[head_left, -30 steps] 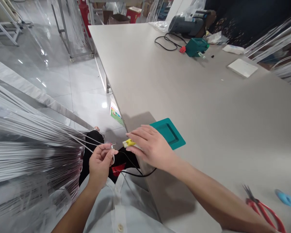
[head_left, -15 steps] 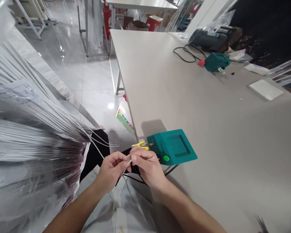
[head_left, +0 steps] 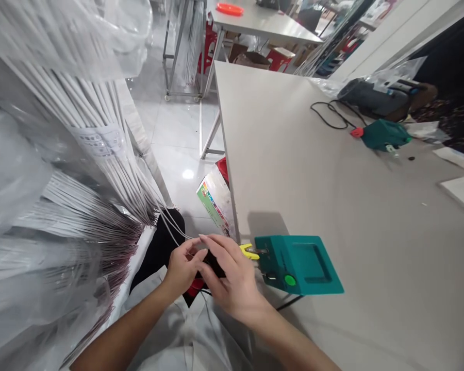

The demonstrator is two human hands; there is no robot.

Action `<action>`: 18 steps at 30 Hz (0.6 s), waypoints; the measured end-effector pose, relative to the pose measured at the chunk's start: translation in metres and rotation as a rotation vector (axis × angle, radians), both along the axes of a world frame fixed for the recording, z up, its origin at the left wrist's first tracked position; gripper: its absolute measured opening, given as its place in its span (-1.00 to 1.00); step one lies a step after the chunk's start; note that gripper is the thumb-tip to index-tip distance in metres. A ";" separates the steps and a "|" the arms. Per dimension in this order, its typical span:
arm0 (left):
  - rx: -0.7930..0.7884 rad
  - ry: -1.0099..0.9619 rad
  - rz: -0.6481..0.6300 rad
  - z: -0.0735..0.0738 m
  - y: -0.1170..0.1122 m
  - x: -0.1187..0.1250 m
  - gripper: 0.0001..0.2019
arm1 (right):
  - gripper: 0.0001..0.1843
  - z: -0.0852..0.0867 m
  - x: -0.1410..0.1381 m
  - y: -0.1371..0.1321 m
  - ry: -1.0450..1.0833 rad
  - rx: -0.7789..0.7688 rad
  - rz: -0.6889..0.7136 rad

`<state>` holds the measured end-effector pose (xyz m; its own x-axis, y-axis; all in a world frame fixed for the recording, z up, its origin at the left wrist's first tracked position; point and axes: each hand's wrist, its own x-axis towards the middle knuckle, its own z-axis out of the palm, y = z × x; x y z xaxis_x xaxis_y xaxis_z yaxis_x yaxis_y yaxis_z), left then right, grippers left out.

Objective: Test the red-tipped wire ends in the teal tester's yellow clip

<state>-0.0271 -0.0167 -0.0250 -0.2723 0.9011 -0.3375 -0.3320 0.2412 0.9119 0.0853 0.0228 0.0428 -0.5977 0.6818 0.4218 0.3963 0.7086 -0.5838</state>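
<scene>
Over my lap, my left hand (head_left: pixel 182 272) is closed, thumb and fingers pinched round a thin grey-white cable (head_left: pixel 173 236) from the hanging bundle. The pinched end is hidden behind the fingers. My right hand (head_left: pixel 234 275) is right beside it, fingertips close to the left ones; its fingers are stretched out and its thumb stands apart, with nothing visible between them. Just right of that hand sits a teal box (head_left: pixel 299 265) with a green button, at the table's edge. A yellow clip (head_left: pixel 249 251) is attached at the box's left side.
Large bundles of grey-white cables (head_left: pixel 116 170), partly wrapped in clear plastic, hang at my left. The table (head_left: pixel 313 170) stretches away to the right. Farther back on it lie a second teal device (head_left: pixel 384 135) and a black cord (head_left: pixel 328 114). A printed carton (head_left: pixel 215 201) stands below the table edge.
My right hand has gone from a pinch at the cable end to spread, extended fingers. The left hand stays closed. The whole view has shifted, so the table and box appear farther right and lower.
</scene>
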 end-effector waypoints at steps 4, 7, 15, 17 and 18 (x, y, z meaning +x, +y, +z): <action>-0.001 -0.048 0.091 -0.005 -0.006 -0.025 -0.67 | -0.45 -0.005 -0.037 0.011 -0.144 -0.144 0.049; 0.000 -0.040 0.218 -0.011 -0.014 -0.050 -0.62 | -0.28 -0.013 -0.069 0.023 -0.225 -0.267 0.091; -0.067 0.260 0.663 -0.017 -0.018 -0.111 -0.74 | -0.12 -0.051 -0.155 0.067 -0.356 -0.377 0.029; -0.065 0.300 0.686 -0.015 -0.017 -0.119 -0.74 | -0.31 -0.055 -0.163 0.077 -0.487 -0.365 0.012; -0.068 0.317 0.691 -0.015 -0.017 -0.121 -0.74 | -0.43 -0.055 -0.165 0.081 -0.546 -0.367 -0.002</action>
